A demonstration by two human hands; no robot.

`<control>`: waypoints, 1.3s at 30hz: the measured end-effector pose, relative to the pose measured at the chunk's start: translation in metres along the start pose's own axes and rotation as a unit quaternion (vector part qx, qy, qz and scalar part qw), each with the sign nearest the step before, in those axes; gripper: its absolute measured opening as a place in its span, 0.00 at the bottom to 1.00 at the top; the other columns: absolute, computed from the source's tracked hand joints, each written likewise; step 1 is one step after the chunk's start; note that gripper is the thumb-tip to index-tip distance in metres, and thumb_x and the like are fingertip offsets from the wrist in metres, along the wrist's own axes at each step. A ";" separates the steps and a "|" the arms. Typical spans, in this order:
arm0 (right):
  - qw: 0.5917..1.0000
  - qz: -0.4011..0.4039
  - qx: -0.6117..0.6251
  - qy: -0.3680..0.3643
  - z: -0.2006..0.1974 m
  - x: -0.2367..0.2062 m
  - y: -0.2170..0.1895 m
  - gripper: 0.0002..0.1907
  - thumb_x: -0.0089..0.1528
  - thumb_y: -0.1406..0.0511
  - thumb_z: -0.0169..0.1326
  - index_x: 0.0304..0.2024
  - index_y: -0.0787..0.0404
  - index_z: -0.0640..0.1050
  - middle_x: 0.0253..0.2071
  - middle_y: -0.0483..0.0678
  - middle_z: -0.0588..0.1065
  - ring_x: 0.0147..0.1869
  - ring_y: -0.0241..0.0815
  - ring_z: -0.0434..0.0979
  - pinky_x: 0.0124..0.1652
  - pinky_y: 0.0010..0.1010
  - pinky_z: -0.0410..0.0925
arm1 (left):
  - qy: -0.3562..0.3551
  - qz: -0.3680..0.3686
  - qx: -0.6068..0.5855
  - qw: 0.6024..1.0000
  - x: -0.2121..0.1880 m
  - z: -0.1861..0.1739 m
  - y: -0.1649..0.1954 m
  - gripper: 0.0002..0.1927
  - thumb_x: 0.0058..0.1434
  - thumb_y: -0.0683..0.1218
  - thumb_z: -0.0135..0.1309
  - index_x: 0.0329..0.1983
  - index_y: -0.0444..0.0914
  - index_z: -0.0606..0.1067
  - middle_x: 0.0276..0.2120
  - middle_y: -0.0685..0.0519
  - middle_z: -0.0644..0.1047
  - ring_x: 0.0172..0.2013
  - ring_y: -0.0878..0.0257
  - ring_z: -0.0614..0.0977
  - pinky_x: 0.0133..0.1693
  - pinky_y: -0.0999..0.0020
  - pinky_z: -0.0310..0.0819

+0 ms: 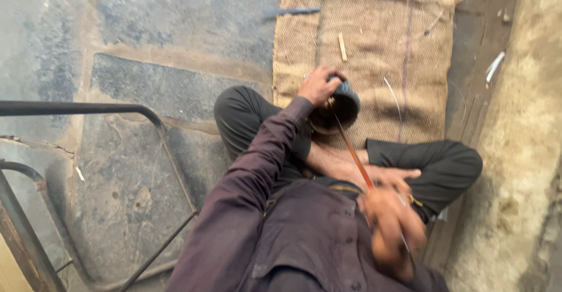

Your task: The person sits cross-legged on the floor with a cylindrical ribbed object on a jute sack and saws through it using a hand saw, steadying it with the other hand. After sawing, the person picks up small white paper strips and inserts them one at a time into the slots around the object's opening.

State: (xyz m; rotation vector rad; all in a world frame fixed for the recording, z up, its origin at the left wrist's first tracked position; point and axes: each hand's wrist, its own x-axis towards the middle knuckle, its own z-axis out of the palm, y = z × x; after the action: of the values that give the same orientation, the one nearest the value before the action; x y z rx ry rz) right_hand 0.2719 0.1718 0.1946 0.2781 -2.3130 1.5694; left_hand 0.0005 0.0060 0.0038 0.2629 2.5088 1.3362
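the left hand (318,85) curls its fingers tight on the small round dark bowl (336,111), at twelve o'clock from the knees. the blurry right hand (391,222), at five o'clock, pinches a thin reddish-brown stick (353,151) reaching into it, over the brown woven sack mat (374,46).

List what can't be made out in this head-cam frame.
Head view only:
- Right hand: motion-blurred; its grip on the thin reddish stick is unclear.
- Inside of the dark round container: in shadow, part covered by the left hand.
- The stick's far tip: lost in the container's mouth.
- Black metal frame: cut off by left and bottom edges.
- Small scraps on the burlap mat: too small to identify.
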 end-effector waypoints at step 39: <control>0.988 -0.152 -0.020 0.028 0.008 0.037 -0.044 0.10 0.67 0.67 0.46 0.31 0.66 0.70 0.28 0.48 0.73 0.28 0.43 0.73 0.48 0.43 0.70 | -0.011 -0.022 0.001 1.000 -0.001 0.002 -0.001 0.17 0.59 0.56 0.48 0.46 0.54 0.83 0.57 0.51 0.75 0.59 0.49 0.72 0.62 0.52 0.63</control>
State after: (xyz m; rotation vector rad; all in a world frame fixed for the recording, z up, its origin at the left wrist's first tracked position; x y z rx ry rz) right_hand 0.2513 0.1489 0.2436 0.5416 -2.1370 1.3613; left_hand 0.0021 0.0067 0.0021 0.2218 2.4826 1.3075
